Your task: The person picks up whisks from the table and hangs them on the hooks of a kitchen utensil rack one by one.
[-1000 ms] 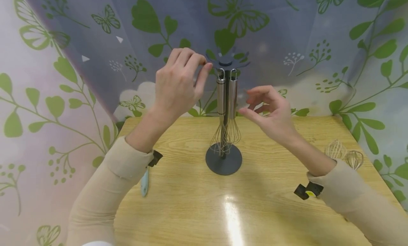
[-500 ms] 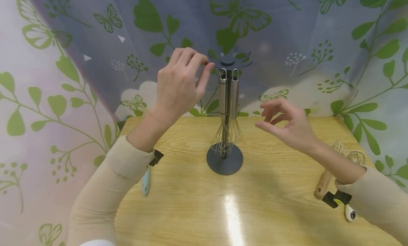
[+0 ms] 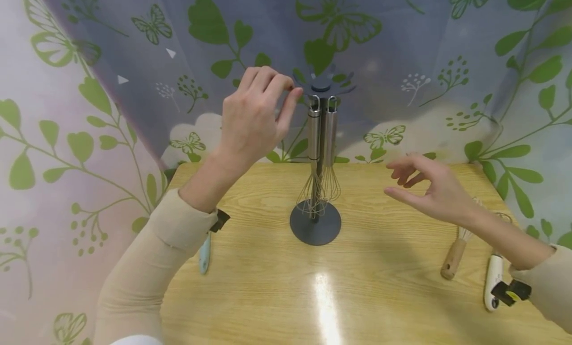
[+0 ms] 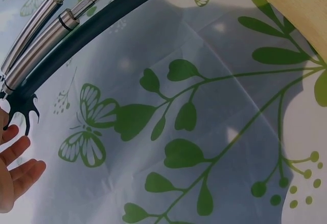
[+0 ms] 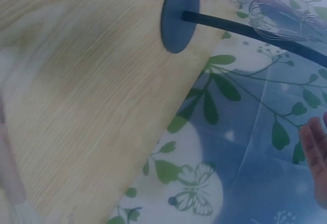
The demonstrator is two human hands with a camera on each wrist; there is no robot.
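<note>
A dark utensil stand [image 3: 315, 223] with a round base and a ring of hooks on top stands on the table. Two steel-handled whisks [image 3: 314, 136] hang from its hooks, wire ends down. At the hooks' left edge, the thumb and forefinger of my left hand [image 3: 254, 116] pinch one prong; the left wrist view has the hand's fingers [image 4: 20, 170] close by the hooks [image 4: 25, 109]. My right hand [image 3: 435, 188] is off to the right of the stand, over the table, fingers loosely bent and holding nothing. In the right wrist view its fingertips [image 5: 314, 139] are apart from the stand.
At the right of the table lie a wooden-handled whisk [image 3: 454, 258] and a white-handled whisk [image 3: 493, 280], partly behind my right forearm. A light blue handle [image 3: 204, 255] lies at the left beside my left sleeve. Patterned cloth [image 3: 402, 47] hangs behind the table.
My right hand has moved away from the hanging whisks, rightward and down, uncovering the whisks on the table. My left hand stays at the top of the stand.
</note>
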